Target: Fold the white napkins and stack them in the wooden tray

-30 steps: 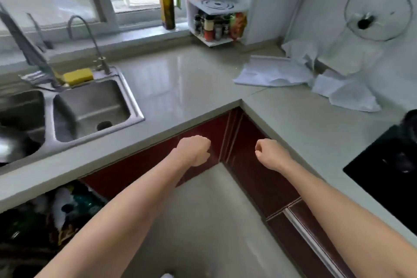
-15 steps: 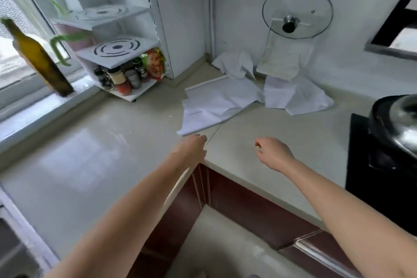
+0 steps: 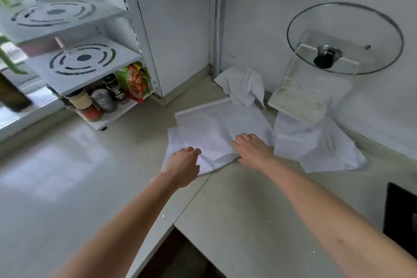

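Both hands reach out over the pale worktop [image 3: 248,205] to a flat white napkin [image 3: 216,128] that lies near the corner of the wall. The left hand [image 3: 182,165] rests on the near left edge of that napkin, with its fingers bent down onto the cloth; I cannot tell if it pinches the cloth or only presses it. The right hand [image 3: 252,149] lies on the napkin's near right part, fingers fairly straight and spread, pressing down. The cloth is a little bunched up between the two hands.

There are more white napkins close by. A crumpled one [image 3: 242,86] sits right in the corner, just behind the flat one. Another napkin [image 3: 316,144] lies spread out to the right, touching the edge of the first.

On the wall hangs a round glass lid [image 3: 345,38] in a clear holder — its black knob points out. To the left stands a white rack [image 3: 74,61] with jars [image 3: 94,101] and a bright snack bag [image 3: 134,81] on its lowest shelf. A black stove [image 3: 401,212] shows at the right edge of the view.
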Available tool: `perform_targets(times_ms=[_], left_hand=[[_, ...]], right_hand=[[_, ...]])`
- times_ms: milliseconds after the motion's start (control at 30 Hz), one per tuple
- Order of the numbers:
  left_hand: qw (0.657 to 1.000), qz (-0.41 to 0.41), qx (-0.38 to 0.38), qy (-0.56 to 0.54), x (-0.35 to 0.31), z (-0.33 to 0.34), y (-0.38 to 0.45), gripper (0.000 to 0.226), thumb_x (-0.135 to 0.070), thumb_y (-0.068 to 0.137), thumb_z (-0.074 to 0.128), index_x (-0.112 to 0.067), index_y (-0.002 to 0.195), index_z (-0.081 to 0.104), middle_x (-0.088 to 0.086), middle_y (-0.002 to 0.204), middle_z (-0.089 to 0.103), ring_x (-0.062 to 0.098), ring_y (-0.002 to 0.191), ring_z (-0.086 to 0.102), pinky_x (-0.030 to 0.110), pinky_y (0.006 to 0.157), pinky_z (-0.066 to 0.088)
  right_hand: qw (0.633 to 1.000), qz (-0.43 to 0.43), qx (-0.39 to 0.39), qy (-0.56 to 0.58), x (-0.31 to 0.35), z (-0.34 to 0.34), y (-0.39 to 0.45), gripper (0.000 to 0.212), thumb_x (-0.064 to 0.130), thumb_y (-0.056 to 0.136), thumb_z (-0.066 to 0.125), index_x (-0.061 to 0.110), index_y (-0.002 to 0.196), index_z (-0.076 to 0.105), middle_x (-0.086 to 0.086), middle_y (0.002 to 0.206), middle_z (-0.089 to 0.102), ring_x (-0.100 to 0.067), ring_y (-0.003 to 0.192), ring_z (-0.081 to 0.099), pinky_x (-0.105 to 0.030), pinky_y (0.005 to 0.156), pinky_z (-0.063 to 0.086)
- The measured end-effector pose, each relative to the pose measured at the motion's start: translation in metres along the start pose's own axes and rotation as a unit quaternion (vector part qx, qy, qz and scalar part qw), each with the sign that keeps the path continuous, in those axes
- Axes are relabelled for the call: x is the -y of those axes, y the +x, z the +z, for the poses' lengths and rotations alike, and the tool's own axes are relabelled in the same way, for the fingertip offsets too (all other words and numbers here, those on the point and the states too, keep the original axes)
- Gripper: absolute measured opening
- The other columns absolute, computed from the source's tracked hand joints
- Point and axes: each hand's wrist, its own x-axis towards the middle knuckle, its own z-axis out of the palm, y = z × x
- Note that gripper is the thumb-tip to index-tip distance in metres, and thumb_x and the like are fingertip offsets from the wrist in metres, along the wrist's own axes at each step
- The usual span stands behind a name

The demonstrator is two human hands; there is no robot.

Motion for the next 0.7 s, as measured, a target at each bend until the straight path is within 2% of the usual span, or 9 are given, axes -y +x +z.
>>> perform_targets(times_ms=[67,167,200,267,333,400,500,600,700], left_hand=[[1.000,-0.008,-0.010,-0.009,0.000,-0.003,0.016,0.051,-0.019,0.096,0.046,-0.016,0.145,0.035,0.004,0.145,0.042,0.022,0.132,0.038,0.032,0.105,0.033],[1.000,-0.013,-0.014,-0.012,0.001,-0.004,0.033,0.054,-0.022,0.096,0.048,-0.016,0.147,0.032,0.002,0.149,0.037,0.020,0.139,0.030,0.030,0.112,0.023],[1.000,-0.013,-0.016,-0.011,0.001,-0.006,0.039,0.056,-0.025,0.096,0.050,-0.016,0.148,0.031,0.002,0.151,0.035,0.021,0.141,0.026,0.030,0.113,0.019],[0.999,-0.010,-0.026,-0.032,0.001,-0.013,0.052,0.062,-0.034,0.096,0.052,-0.017,0.149,0.027,0.002,0.154,0.030,0.022,0.145,0.019,0.032,0.115,0.016],[0.994,-0.004,-0.053,-0.093,-0.002,-0.024,0.066,0.071,-0.042,0.093,0.056,-0.017,0.150,0.023,0.002,0.156,0.024,0.023,0.146,0.013,0.036,0.118,0.015],[0.981,0.000,-0.108,-0.162,-0.005,-0.040,0.077,0.075,-0.046,0.088,0.061,-0.017,0.149,0.027,0.001,0.155,0.027,0.022,0.146,0.015,0.038,0.119,0.017],[0.957,0.015,-0.205,-0.207,-0.008,-0.062,0.086,0.068,-0.043,0.084,0.067,-0.018,0.141,0.040,0.002,0.145,0.043,0.021,0.139,0.031,0.040,0.115,0.026],[0.929,0.037,-0.303,-0.207,-0.007,-0.075,0.086,0.048,-0.034,0.083,0.071,-0.015,0.125,0.057,0.001,0.121,0.061,0.018,0.113,0.053,0.038,0.103,0.039],[0.913,0.050,-0.350,-0.202,-0.010,-0.087,0.077,0.024,-0.026,0.087,0.067,-0.012,0.106,0.066,0.000,0.097,0.067,0.019,0.089,0.058,0.028,0.080,0.042]], right_hand=[[1.000,-0.024,0.006,-0.003,-0.008,0.008,0.020,0.041,0.013,0.081,0.059,0.009,0.121,0.052,-0.011,0.123,0.051,-0.029,0.116,0.046,-0.036,0.097,0.035],[0.999,-0.038,-0.005,0.025,-0.016,0.019,0.044,0.027,0.004,0.055,0.077,0.010,0.079,0.068,-0.009,0.086,0.063,-0.029,0.084,0.061,-0.032,0.074,0.046],[0.998,-0.030,-0.017,0.044,-0.020,0.018,0.052,0.020,0.004,0.057,0.077,0.009,0.073,0.068,-0.009,0.083,0.063,-0.028,0.082,0.061,-0.031,0.072,0.046],[0.987,0.001,-0.085,0.135,-0.028,0.005,0.066,0.006,0.005,0.083,0.061,0.006,0.084,0.066,-0.011,0.090,0.064,-0.030,0.090,0.058,-0.033,0.075,0.038],[0.952,0.052,-0.149,0.261,-0.035,-0.016,0.076,0.015,0.011,0.096,0.045,0.006,0.087,0.057,-0.011,0.083,0.062,-0.031,0.080,0.057,-0.034,0.066,0.034],[0.916,0.053,-0.185,0.352,-0.039,-0.041,0.082,0.015,0.016,0.099,0.044,0.009,0.088,0.052,-0.007,0.075,0.059,-0.028,0.070,0.056,-0.037,0.060,0.038],[0.893,0.010,-0.223,0.390,-0.039,-0.077,0.081,0.013,0.015,0.097,0.048,0.009,0.091,0.058,-0.003,0.077,0.063,-0.024,0.070,0.059,-0.039,0.061,0.045],[0.872,-0.009,-0.265,0.412,-0.036,-0.104,0.077,0.013,0.014,0.096,0.052,0.007,0.091,0.061,-0.001,0.075,0.063,-0.019,0.069,0.058,-0.034,0.061,0.044],[0.855,-0.004,-0.294,0.427,-0.025,-0.122,0.065,0.011,0.013,0.094,0.055,0.006,0.088,0.062,0.009,0.068,0.055,-0.009,0.061,0.050,-0.023,0.059,0.037]])
